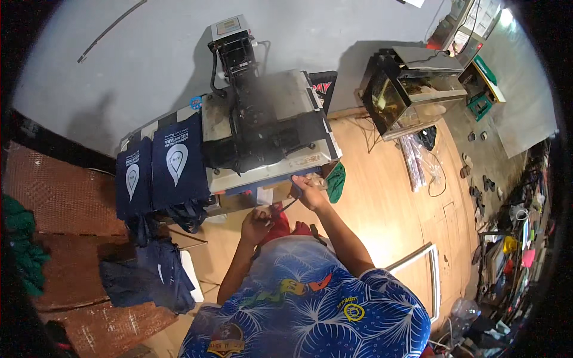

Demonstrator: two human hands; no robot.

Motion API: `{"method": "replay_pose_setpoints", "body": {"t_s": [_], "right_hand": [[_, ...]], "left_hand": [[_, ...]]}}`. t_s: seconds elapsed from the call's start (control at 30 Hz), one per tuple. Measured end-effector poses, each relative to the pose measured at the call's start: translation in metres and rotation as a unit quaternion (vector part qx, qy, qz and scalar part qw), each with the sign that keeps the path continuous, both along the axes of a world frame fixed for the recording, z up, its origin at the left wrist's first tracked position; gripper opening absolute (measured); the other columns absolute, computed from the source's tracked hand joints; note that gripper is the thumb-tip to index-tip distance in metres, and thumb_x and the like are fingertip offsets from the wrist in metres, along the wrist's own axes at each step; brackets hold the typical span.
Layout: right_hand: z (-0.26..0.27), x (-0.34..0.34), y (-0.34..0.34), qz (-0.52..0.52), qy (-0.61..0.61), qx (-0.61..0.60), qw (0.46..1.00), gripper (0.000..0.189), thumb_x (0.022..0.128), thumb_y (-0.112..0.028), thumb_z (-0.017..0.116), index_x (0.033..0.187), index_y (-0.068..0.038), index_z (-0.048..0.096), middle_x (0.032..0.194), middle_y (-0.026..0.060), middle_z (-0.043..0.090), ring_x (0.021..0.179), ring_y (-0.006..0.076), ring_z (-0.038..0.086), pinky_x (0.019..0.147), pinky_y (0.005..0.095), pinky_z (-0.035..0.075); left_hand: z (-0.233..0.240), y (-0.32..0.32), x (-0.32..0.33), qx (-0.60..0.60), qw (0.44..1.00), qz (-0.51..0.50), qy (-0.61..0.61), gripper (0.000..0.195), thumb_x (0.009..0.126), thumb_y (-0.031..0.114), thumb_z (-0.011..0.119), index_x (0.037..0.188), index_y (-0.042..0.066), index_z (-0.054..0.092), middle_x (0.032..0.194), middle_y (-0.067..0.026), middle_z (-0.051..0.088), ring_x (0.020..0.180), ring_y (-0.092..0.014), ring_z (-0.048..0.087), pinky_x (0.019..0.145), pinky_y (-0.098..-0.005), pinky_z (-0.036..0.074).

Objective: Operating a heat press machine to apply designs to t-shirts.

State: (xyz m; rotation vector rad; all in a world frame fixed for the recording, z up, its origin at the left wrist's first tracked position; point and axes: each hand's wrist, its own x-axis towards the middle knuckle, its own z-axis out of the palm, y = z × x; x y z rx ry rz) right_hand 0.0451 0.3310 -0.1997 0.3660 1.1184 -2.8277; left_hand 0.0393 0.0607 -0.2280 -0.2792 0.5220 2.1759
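Observation:
A heat press (pixel 264 103) with a control box (pixel 228 27) stands in front of me, its upper part over a light platen. Navy fabric (pixel 250 188) shows along the platen's front edge. At that edge my right hand (pixel 306 191) pinches a dark strap (pixel 292 206), thumb and fingers closed. The strap runs towards my left hand (pixel 257 223), lower and to the left; its fingers are curled, and whether they grip the strap is unclear. Left of the press, two navy fabric bags (pixel 194 174) (pixel 127 197) with white printing lie side by side, their handles hanging over the edge.
More navy fabric (pixel 156 273) is piled at the lower left. Green cloth (pixel 336 182) hangs by the press's right corner. A glass tank (pixel 414 98) stands at the upper right. A white frame (pixel 434 282) lies on the wooden floor, and cluttered shelves (pixel 510 264) line the right side.

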Motion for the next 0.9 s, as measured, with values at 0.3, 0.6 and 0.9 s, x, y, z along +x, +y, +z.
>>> {"method": "replay_pose_setpoints", "body": {"t_s": [0.3,0.6,0.9], "right_hand": [[-0.002,0.033,0.004,0.022,-0.027,0.114,0.993,0.024,0.105,-0.030,0.063,0.091,-0.011,0.066,0.079,-0.0040,0.059,0.074,0.0105,0.055,0.073,0.0301,0.048],[0.024,0.046,0.038,-0.046,0.027,0.271,0.961,0.029,0.101,-0.036,0.068,0.097,-0.007,0.070,0.088,-0.0005,0.066,0.085,0.0100,0.062,0.078,0.0288,0.050],[0.019,0.017,0.064,-0.147,0.015,0.237,0.960,0.024,0.102,-0.028,0.068,0.097,-0.006,0.073,0.086,-0.0012,0.070,0.076,0.0082,0.061,0.073,0.0260,0.048]], "left_hand": [[-0.012,0.002,0.006,-0.171,0.980,-0.072,0.075,0.034,0.106,0.049,0.054,0.096,0.019,0.065,0.101,0.0003,0.070,0.111,-0.022,0.067,0.097,-0.0437,0.050],[0.026,-0.023,-0.034,-0.277,0.948,0.108,0.111,0.025,0.105,0.038,0.062,0.117,0.016,0.061,0.113,0.0022,0.070,0.102,-0.017,0.069,0.082,-0.0344,0.053],[0.063,-0.033,-0.078,-0.456,0.859,0.116,0.202,0.029,0.105,0.033,0.064,0.124,0.012,0.058,0.116,-0.0073,0.068,0.101,-0.018,0.070,0.077,-0.0309,0.053]]}}
